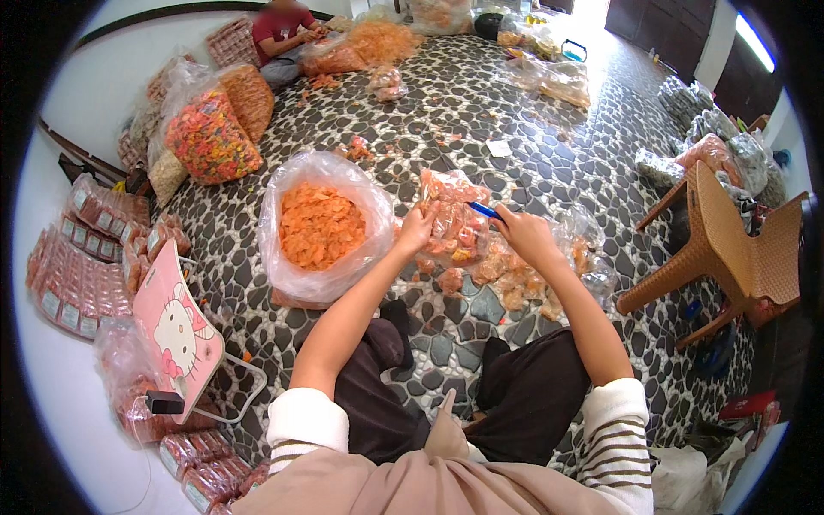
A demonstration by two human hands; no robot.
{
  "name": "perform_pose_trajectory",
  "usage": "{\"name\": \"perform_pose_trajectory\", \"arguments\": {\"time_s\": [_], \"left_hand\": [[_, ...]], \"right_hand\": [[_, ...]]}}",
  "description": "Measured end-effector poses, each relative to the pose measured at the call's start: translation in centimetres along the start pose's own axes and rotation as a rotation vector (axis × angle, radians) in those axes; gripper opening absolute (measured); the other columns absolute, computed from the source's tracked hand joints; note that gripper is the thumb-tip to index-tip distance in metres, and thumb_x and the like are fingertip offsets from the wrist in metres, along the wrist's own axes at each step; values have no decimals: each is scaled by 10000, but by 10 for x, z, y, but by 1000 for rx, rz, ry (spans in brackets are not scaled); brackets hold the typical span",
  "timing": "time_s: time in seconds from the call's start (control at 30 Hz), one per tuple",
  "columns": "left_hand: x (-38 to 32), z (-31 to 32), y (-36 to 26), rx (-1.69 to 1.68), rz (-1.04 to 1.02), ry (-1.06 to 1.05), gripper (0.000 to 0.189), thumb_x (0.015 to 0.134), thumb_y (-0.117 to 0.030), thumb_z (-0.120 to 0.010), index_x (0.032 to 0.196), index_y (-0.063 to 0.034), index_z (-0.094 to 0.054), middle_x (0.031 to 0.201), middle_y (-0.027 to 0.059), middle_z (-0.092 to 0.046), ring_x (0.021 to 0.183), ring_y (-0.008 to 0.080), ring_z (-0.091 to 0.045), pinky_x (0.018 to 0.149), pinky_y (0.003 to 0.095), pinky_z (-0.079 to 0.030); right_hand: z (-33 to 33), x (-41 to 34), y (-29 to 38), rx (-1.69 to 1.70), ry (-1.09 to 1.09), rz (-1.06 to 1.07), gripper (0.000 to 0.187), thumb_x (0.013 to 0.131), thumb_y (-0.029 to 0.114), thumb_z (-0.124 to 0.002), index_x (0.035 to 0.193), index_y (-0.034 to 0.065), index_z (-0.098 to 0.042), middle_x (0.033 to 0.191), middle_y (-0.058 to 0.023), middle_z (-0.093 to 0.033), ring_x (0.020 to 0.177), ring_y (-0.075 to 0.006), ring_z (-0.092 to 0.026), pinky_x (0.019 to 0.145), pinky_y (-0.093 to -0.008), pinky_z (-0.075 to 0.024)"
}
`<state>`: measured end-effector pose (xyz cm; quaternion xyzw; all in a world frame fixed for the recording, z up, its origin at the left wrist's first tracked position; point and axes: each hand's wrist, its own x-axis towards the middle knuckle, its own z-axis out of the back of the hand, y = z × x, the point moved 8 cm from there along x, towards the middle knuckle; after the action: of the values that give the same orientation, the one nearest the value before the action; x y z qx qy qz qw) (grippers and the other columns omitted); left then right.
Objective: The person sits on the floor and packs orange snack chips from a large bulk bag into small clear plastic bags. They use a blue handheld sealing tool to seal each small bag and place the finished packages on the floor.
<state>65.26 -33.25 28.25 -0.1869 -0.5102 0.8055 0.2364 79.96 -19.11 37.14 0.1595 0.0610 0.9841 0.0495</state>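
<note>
My left hand (418,226) grips the left edge of a clear plastic bag (458,217) packed with small orange snack packets. In my right hand (523,233) is a slim blue tool (483,210), a pen or a cutter; which one I cannot tell. Its far end lies against or just over the right side of the bag. Beneath and to the right, small filled packets (508,270) are spread on the stone-patterned floor (444,347). To the left of my left hand stands a large open plastic sack (380,225) of flat orange chips (320,225).
A pink folding table (174,328) stands at left beside stacked packets (84,283). Behind are a sack of colourful snacks (209,138) and a seated person (283,38) near an orange chip heap (380,45). At right is a brown plastic chair (727,232) by filled bags (714,161).
</note>
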Motion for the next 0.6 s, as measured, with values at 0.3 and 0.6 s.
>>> {"name": "perform_pose_trajectory", "arguments": {"time_s": [0.3, 0.6], "left_hand": [[-28, -14, -41, 175, -198, -17, 521, 875, -405, -479, 1242, -39, -430, 1063, 214, -574, 996, 330, -549, 834, 361, -410], [12, -20, 20, -8, -96, 11, 407, 918, -327, -419, 1183, -21, -461, 1045, 121, -593, 953, 223, -576, 812, 325, -433]], "right_hand": [[8, 8, 31, -172, -127, 139, 223, 887, 316, -461, 898, 95, -489, 551, -68, -579, 495, -256, -587, 494, -371, -460], [-15, 7, 6, 38, -20, -84, 258, 889, 313, -466, 980, 75, -509, 579, -125, -580, 562, -281, -601, 518, -374, -465]]}}
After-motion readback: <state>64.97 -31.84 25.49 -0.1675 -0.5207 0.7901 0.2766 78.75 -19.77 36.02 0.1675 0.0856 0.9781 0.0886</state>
